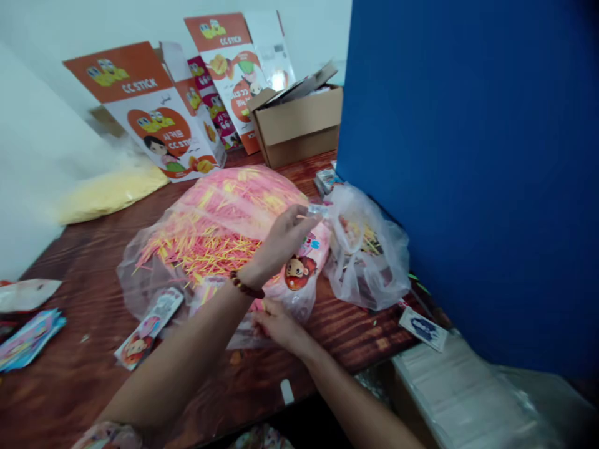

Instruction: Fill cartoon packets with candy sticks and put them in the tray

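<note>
My left hand (283,240), with a bead bracelet on the wrist, is raised over the table and pinches the top edge of a small printed packet (306,255) that shows a cartoon lion. My right hand (276,324) lies lower and nearer to me, fingers closed on the packet's bottom end. Just behind the hands is a large clear plastic bag (210,231) heaped with thin pink and yellow sticks. A smaller crumpled plastic bag (367,255) with more packets sits to the right.
Loose packets (147,327) lie on the brown wooden table (93,374), with a stack (28,337) at the left edge. Printed "CC STICK" display boxes (154,112) and a cardboard carton (299,121) stand at the back. A blue partition (472,156) closes the right side. A yellow bag (110,190) lies back left.
</note>
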### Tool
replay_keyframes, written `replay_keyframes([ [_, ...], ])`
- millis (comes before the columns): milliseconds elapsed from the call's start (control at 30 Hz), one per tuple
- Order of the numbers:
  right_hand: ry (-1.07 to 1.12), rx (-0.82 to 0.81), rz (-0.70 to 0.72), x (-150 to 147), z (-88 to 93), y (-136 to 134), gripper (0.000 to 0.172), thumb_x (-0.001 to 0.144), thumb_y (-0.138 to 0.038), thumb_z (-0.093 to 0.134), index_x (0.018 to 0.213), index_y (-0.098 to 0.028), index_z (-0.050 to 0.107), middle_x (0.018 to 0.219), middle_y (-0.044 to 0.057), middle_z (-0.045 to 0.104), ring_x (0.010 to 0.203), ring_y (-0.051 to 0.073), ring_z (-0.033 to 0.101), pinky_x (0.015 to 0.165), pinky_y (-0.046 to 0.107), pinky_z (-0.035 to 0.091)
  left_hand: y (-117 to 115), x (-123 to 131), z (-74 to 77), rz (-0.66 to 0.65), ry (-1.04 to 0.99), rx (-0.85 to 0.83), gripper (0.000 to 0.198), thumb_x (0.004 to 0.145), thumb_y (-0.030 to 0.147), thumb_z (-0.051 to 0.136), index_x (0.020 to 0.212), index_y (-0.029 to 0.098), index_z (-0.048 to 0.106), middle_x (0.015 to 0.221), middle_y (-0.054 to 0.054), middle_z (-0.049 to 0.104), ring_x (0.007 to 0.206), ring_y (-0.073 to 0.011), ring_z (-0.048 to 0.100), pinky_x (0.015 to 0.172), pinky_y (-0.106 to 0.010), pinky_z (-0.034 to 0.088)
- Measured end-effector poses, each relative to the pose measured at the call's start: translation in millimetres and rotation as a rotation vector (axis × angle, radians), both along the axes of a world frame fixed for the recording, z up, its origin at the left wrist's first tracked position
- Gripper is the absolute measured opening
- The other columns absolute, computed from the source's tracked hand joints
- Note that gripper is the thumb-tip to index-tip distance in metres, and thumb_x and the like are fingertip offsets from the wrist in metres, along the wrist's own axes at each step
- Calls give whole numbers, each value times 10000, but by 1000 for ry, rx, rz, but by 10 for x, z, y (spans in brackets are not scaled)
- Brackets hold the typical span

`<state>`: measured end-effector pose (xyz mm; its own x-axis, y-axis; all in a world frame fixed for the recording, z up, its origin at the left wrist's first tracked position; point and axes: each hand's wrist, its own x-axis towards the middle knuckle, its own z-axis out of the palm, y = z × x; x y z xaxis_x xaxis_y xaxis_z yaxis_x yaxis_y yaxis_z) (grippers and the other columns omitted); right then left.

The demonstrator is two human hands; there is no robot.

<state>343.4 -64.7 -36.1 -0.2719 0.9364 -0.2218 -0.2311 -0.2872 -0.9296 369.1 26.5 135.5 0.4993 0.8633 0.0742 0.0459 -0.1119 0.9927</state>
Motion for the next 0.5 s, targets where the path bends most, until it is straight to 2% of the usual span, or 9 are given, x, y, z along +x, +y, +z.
replay_keyframes([
  [100,98,-41,-36,65,70,-20,209,773,-394,596,719,-207,521,574,-46,550,471,88,493,491,228,426,-69,-607,308,173,-25,80,269,771,353,746,724,186,541,621,55,503,524,-63,437,514,-203,334],
  [167,230,-35,-96,141,169,-28,264,759,-449,634,817,-204,553,645,-43,578,505,93,514,531,243,448,-137,-1047,354,325,-49,79,270,703,306,801,719,182,561,664,53,560,559,-65,485,541,-194,370],
  [233,250,44,-129,228,303,-21,284,769,-458,642,871,-204,565,653,-43,576,539,103,521,550,244,439,-246,-1480,246,469,-1,47,272,653,293,835,694,172,595,655,50,588,559,-69,506,536,-191,383],
  [300,157,157,-149,292,439,8,242,824,-434,588,906,-207,561,644,-41,568,563,115,519,559,246,417,-401,-1863,37,577,91,-21,276,620,312,858,665,159,633,606,47,597,529,-73,505,531,-198,399],
  [400,-169,303,-92,280,561,92,164,866,-369,532,806,-219,502,616,-42,533,559,127,480,551,252,371,-684,-2274,-296,662,172,-171,296,587,359,876,711,144,716,693,-10,697,620,-122,600,601,-225,469],
  [500,-532,484,-18,174,563,200,165,851,-246,530,717,-226,435,654,-23,527,622,144,480,603,264,368,-937,-2500,-526,650,181,-269,357,610,436,858,802,148,765,788,-45,745,694,-159,650,637,-239,505],
])
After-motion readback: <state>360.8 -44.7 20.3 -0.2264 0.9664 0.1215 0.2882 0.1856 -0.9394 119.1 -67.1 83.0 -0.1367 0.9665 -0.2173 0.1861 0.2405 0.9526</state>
